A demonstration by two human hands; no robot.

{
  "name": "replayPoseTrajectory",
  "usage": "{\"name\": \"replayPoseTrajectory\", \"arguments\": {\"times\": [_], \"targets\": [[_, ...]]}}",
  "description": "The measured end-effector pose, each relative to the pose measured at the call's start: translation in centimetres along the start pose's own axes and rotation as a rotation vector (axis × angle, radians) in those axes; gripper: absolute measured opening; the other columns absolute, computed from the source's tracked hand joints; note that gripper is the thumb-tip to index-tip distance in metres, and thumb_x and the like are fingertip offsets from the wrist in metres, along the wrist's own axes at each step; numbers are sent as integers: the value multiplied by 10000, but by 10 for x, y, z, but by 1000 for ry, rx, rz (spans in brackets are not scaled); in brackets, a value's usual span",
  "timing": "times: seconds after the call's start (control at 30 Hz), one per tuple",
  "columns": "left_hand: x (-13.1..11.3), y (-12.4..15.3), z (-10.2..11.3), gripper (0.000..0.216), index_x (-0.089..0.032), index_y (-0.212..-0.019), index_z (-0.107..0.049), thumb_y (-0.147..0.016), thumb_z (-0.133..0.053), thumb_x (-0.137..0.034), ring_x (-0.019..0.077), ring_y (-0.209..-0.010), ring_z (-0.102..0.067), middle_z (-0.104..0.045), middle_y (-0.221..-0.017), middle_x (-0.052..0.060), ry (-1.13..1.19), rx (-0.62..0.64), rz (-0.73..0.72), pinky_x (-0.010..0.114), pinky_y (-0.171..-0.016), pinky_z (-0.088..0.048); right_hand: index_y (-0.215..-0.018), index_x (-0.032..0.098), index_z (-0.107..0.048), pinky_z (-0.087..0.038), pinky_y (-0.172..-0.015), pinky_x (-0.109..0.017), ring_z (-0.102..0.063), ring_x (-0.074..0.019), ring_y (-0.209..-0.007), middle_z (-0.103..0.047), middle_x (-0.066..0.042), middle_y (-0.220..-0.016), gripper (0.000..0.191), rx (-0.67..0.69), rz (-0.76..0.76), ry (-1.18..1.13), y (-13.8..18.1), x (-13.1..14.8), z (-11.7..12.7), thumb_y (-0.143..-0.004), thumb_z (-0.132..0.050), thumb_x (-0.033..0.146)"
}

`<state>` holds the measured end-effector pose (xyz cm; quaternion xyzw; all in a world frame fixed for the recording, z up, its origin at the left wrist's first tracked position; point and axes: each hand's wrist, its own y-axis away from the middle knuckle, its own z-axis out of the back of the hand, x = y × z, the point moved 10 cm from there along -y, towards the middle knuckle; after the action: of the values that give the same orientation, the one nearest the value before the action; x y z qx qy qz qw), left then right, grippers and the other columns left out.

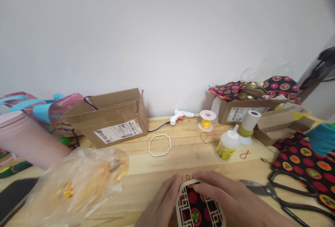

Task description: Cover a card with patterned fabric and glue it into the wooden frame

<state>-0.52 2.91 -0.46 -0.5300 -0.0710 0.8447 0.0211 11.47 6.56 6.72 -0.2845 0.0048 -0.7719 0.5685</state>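
Low in the middle of the head view is a lattice wooden frame [178,207] with black flower-patterned fabric [195,204] behind its openings. A small red cord loop [187,177] sticks out at its top. My left hand [162,200] closes along the frame's left side. From the other side my right hand [227,197] grips it, with fingers over the top and right edge. Both palms hide part of the rim, and the picture cuts off the frame's lower end. Close to my right hand lie black-handled scissors [269,189].
Ahead are a pale frame outline [149,146], a glue bottle [227,145], a yellow thread spool [206,124], a glue gun [180,116] and a green cord roll [246,131]. Cardboard boxes [117,115] stand by the wall. A plastic bag [86,185] lies left, patterned fabric [300,164] right.
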Motion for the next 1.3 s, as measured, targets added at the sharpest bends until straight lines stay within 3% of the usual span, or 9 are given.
{"name": "replayPoseTrajectory", "arguments": {"times": [0.13,0.23,0.4,0.57,0.7,0.87,1.07,1.3], "targets": [[-30,-1,-7,726,-309,-1307,-270,-674,-576,-124,234,-1086,-520,-537,-1237,71,-504,58,-267,361,-831,-473,-1210,283,-456,-475,-880,-274,-538,-207,-1066,-556,-42,-1203,679,58,-90,-63,3,-10,-5,-595,-731,199],[-44,-3,-10,733,-239,-1320,-271,-662,-582,-153,241,-1050,-552,-559,-1211,107,-651,28,-308,351,-812,-497,-1265,296,-366,-429,-932,-273,-486,-194,-1122,-508,-20,-1249,753,55,-68,-94,7,-14,-7,-605,-726,264],[-48,-16,-3,721,-214,-1260,-384,-582,-630,-219,290,-1035,-555,-570,-1183,121,-568,6,-158,406,-791,-516,-1274,259,-322,-374,-974,-281,-413,-187,-1173,-452,-33,-1277,736,47,-17,-170,-3,-15,-5,-635,-685,279],[-37,-25,1,822,-261,-1246,-339,-514,-708,-220,249,-1104,-489,-510,-1223,65,-362,87,-25,387,-894,-445,-1225,241,-365,-391,-943,-305,-463,-196,-1112,-501,-45,-1211,701,20,21,-254,-22,-13,4,-606,-691,207],[-33,-29,5,850,-337,-1237,-311,-510,-731,-204,228,-1143,-440,-468,-1246,9,-278,85,33,390,-947,-385,-1184,256,-384,-424,-883,-279,-521,-177,-1027,-540,-22,-1151,715,19,-13,-291,-30,-19,3,-560,-722,170],[-24,-33,6,772,-349,-1199,-362,-535,-709,-164,214,-1110,-463,-493,-1226,-22,-177,98,139,374,-930,-389,-1153,259,-417,-454,-818,-282,-554,-173,-950,-565,-9,-1087,681,56,-65,-308,-36,-27,-3,-550,-730,213],[-25,-36,3,705,-342,-1171,-406,-551,-695,-169,208,-1068,-484,-529,-1181,-25,-194,120,106,342,-906,-391,-1119,232,-446,-450,-800,-325,-555,-197,-930,-577,-29,-1061,666,87,-77,-303,-37,-34,-9,-523,-736,293],[-28,-36,2,736,-354,-1195,-389,-552,-698,-173,226,-1087,-466,-517,-1198,-15,-222,119,50,353,-920,-371,-1126,245,-447,-434,-816,-288,-544,-176,-938,-571,-8,-1055,678,73,-72,-313,-34,-34,-13,-515,-741,242]]}}
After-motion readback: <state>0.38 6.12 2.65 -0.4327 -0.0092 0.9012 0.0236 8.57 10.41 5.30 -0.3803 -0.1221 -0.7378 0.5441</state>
